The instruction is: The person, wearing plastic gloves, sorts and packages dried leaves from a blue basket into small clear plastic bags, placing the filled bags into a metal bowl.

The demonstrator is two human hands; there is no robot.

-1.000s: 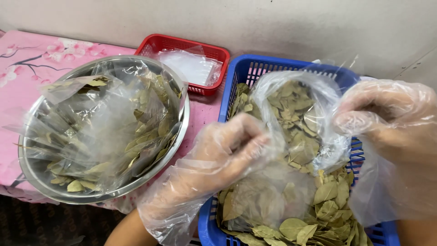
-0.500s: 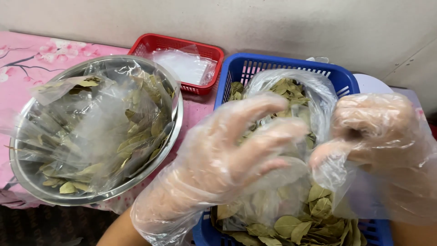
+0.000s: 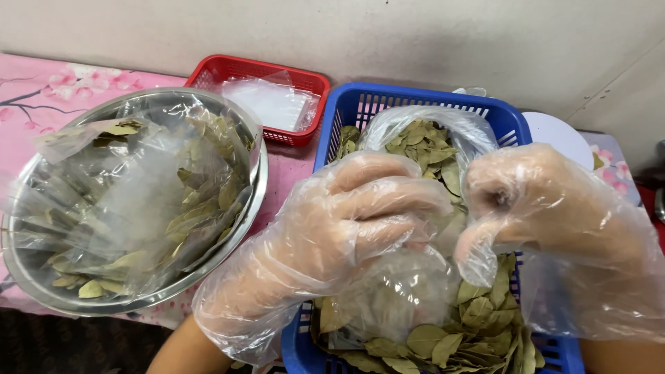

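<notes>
Both my hands wear loose clear plastic gloves and work over a blue plastic basket point(image 3: 360, 104) full of dried green leaves point(image 3: 478, 325). My left hand point(image 3: 346, 221) curls around the side of a clear plastic bag point(image 3: 415, 138) stuffed with leaves. The bag's edge is pinched in my right hand point(image 3: 540, 215), whose fingers are closed on the film. The bag stands upright in the basket between the two hands, its top open and leaves showing inside.
A steel bowl point(image 3: 256, 180) on the left holds several filled clear packets of leaves. Behind it a red basket point(image 3: 235, 69) holds empty clear bags. A white round object point(image 3: 561, 135) sits behind the blue basket. Pink flowered cloth point(image 3: 41, 90) covers the table.
My left hand has risen from low beside the bag and now wraps its side. My right hand has closed tighter on the bag's edge. The view moved closer.
</notes>
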